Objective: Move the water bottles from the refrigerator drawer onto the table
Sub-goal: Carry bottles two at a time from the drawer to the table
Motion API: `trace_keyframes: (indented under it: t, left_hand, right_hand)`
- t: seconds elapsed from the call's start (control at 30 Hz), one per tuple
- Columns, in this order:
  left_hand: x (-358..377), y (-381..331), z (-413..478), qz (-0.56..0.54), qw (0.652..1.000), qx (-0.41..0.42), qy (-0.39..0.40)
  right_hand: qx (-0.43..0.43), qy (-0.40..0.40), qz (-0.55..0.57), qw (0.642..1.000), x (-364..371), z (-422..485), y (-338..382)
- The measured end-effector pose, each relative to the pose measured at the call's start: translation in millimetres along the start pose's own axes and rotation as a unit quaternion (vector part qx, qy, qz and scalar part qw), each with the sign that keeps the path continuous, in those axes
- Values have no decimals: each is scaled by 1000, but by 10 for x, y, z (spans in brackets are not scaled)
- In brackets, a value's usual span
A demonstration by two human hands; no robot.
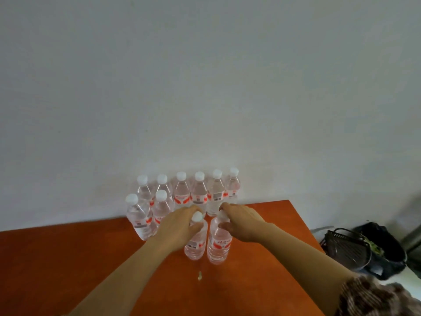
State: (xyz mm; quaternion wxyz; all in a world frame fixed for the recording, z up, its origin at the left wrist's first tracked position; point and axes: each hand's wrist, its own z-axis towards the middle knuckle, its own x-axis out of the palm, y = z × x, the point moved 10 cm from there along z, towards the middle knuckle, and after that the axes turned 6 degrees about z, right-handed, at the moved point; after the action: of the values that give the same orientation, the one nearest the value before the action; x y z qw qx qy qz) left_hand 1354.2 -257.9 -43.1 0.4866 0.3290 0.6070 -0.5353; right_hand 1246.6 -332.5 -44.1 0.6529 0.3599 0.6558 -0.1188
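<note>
The left hand (180, 221) and right hand (239, 221) each pinched a bottle neck; both bottles (218, 242) stood upright on the table (68, 258). Pushing them back risked toppling the crowded rows (182, 192) behind.

A plain pale wall (205, 76) filled most of the view, bare and evenly lit with soft, flat light. Below it ran the orange-brown table (57, 265), its far edge tight against the wall and its right corner jutting out. A tiny pale scrap (200, 275) lay on the tabletop. Off to the right, lower down, sat a dark slatted basket (346, 249) beside a black bag (387, 242), on a light floor (412, 275).
</note>
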Motion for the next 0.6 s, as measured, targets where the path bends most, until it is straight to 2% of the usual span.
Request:
trace_keyframes:
  t: [0.37,0.6]
  left_hand:
    - [147,424,736,113,993,-6,21]
    - [128,532,916,117,993,12,33]
  right_hand:
    - [13,12,-20,1000,164,950,-57]
    - [3,-3,7,1000,135,1166,-28]
